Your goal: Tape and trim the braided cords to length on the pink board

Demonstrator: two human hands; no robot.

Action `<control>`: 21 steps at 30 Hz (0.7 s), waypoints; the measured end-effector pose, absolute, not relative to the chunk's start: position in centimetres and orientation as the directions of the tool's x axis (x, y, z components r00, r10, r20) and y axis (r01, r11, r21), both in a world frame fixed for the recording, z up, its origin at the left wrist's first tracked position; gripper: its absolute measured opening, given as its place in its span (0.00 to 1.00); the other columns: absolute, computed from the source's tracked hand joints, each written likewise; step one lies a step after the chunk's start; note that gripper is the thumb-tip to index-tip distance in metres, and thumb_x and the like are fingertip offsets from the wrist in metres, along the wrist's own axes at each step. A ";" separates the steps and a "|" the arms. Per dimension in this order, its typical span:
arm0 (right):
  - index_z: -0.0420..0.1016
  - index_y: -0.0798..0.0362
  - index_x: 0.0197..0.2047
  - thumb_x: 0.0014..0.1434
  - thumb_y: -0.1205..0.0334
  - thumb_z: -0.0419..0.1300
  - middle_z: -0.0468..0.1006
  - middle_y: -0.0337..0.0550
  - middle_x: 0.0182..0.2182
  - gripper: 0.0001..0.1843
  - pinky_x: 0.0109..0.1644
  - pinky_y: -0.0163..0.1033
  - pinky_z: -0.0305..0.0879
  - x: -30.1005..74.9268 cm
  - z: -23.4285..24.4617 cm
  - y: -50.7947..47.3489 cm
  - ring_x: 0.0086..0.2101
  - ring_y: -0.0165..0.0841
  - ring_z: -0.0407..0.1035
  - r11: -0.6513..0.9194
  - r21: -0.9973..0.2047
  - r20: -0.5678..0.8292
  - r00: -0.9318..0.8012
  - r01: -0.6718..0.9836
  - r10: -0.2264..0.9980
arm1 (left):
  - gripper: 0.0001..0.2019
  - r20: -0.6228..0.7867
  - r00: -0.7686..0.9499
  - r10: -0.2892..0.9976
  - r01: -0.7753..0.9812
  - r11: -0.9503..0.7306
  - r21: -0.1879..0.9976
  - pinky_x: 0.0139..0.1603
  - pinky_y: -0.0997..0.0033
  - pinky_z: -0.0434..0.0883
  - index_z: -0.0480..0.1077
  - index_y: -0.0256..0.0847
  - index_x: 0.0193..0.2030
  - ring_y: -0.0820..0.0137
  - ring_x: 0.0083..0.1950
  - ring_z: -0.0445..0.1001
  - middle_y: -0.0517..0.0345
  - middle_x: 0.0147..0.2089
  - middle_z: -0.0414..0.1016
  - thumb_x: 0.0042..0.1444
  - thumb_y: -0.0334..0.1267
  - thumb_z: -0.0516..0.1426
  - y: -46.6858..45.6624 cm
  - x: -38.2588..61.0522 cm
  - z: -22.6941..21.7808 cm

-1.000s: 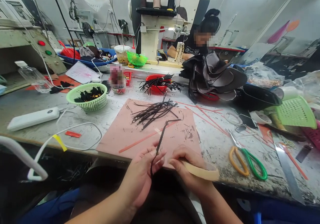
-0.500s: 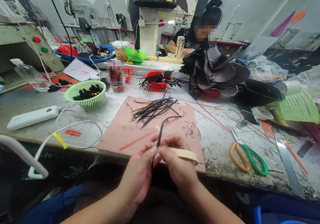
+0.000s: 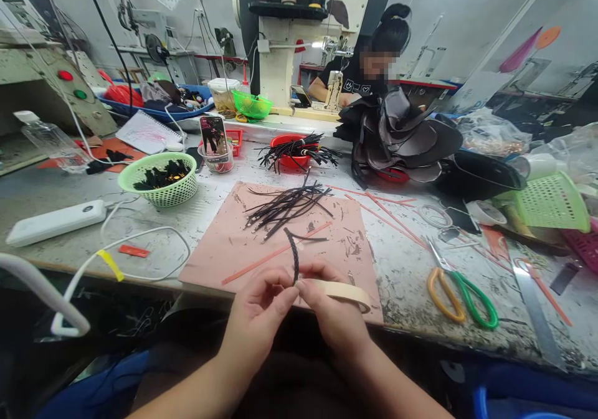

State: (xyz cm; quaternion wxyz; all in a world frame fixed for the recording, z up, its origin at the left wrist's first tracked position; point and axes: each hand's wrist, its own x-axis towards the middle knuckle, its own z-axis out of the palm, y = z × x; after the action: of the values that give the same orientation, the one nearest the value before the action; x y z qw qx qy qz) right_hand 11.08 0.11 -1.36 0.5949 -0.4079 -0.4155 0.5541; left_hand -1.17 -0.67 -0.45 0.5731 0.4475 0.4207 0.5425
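Observation:
A black braided cord point(image 3: 295, 258) rises from between my hands, its top bent over and a thin end trailing right. My left hand point(image 3: 255, 316) is closed, with thumb and fingers pinching the braid low down. Right beside it, my right hand point(image 3: 336, 319) grips a roll of cream masking tape point(image 3: 348, 292). The right thumb tip meets the left fingertips at the cord; the tape's free end there is hidden by fingers. Beyond the hands, a loose pile of black cords point(image 3: 289, 207) lies on a pink board point(image 3: 210, 244).
Orange- and green-handled scissors point(image 3: 448, 288) and a metal ruler point(image 3: 537, 313) lie at right. A green basket point(image 3: 175, 193) of black pieces sits at left, near a white power bank point(image 3: 56, 223). Behind the board stands a red bowl point(image 3: 294, 162) of cords. A person point(image 3: 362, 73) works across the table.
The braid's upper part has swung left and now stands more upright. Its lower tail, seen below my fingers before, is now hidden. My fingertips have closed together; the view shifted slightly.

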 end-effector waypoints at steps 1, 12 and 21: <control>0.74 0.51 0.28 0.45 0.64 0.64 0.69 0.35 0.25 0.04 0.30 0.32 0.63 11.3 -1.3 0.2 0.26 0.26 0.64 0.078 -0.957 0.076 0.021 -0.281 0.997 | 0.03 0.000 0.075 0.997 -0.227 0.017 0.974 0.38 0.76 0.64 0.72 0.41 0.27 0.72 0.35 0.66 0.61 0.30 0.68 0.48 0.35 0.61 -0.6 -1.4 -0.4; 0.73 0.49 0.34 0.53 0.60 0.60 0.72 0.35 0.24 0.04 0.30 0.36 0.67 12.3 -0.5 0.4 0.23 0.28 0.69 0.003 -0.919 0.149 -0.341 -0.394 0.928 | 0.14 -0.278 0.239 0.930 -0.533 0.365 0.763 0.23 0.82 0.63 0.64 0.39 0.24 0.78 0.22 0.66 0.65 0.20 0.70 0.38 0.34 0.67 -0.5 -1.2 1.4; 0.69 0.51 0.29 0.52 0.63 0.58 0.68 0.38 0.27 0.02 0.30 0.34 0.64 12.2 -0.2 0.4 0.28 0.29 0.65 0.341 -0.939 0.343 -0.090 -0.032 0.935 | 0.08 -0.224 0.212 0.951 -0.401 0.294 0.868 0.31 0.79 0.67 0.71 0.37 0.24 0.77 0.27 0.70 0.64 0.23 0.72 0.42 0.36 0.65 -0.3 -1.2 0.7</control>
State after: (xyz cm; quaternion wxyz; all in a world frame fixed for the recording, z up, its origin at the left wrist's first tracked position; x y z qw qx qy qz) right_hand 12.23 0.43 -0.16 0.5591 -0.3771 -0.5984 0.4325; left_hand -1.23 -0.28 0.75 0.6981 0.3445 0.3996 0.4840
